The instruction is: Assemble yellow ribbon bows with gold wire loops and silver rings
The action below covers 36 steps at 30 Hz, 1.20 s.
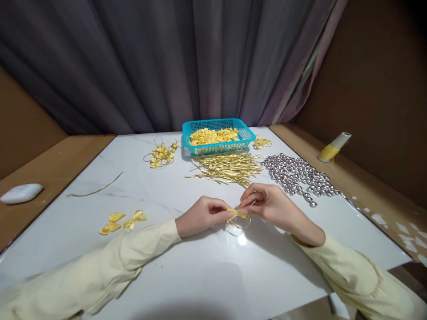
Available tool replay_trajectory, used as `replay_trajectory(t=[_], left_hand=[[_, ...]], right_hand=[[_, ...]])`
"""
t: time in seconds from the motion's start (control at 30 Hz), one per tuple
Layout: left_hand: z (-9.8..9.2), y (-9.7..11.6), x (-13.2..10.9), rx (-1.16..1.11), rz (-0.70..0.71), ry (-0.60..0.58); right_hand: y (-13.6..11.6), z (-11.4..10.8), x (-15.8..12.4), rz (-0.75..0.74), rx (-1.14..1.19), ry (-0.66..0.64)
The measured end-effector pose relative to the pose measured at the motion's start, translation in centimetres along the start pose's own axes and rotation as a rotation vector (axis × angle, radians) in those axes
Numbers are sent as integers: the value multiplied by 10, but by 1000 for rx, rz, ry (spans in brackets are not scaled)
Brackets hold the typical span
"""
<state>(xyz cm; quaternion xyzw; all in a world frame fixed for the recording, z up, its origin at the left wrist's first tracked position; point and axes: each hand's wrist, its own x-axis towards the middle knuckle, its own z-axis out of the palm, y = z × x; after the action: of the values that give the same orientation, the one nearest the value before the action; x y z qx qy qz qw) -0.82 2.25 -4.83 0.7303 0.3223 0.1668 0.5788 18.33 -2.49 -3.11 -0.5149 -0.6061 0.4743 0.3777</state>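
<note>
Both hands meet over the middle of the white table, pinching one small yellow ribbon bow (237, 212) between them. My left hand (207, 214) grips the bow's left side between thumb and forefinger. At its right side, my right hand (263, 204) is closed with thumb and fingertips on the bow. A thin gold wire loop (247, 223) hangs below the bow. Two loose yellow bows (135, 219) lie left of my left hand. Beyond the hands spreads a pile of gold wire ties (227, 168). Silver beads (296, 174) are heaped to the right.
A blue basket (218, 152) of yellow bows stands at the back. Bows with wire loops (162, 155) are piled to its left, and a smaller group (262, 142) to its right. One gold tie (96, 191) lies far left. A yellow thread spool (334, 147) and white mouse-shaped object (21, 194) sit at the sides.
</note>
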Motion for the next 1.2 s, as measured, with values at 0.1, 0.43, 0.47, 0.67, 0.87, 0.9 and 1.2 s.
replay_trajectory(t=[0.1,0.43,0.47,0.67,0.87,0.9,1.2], left_hand=[[0,2,0,-6,17,-1],[-1,-2,0,8,10,2],[-1,-2,0,8,12,3],[0,-3,1,16,34,9],[0,-2,1,22,68,25],[0,-3,1,20,65,25],[0,-6,2,63,41,26]], right_hand=[[0,0,0,-3,1,0],[1,-1,1,-11,8,-7],[0,0,1,-7,8,-5],[0,0,1,5,2,-3],[-10,-8,-2,-15,-5,143],[-14,-11,-4,-34,-4,181],[-35,-34,-31,-240,-103,550]])
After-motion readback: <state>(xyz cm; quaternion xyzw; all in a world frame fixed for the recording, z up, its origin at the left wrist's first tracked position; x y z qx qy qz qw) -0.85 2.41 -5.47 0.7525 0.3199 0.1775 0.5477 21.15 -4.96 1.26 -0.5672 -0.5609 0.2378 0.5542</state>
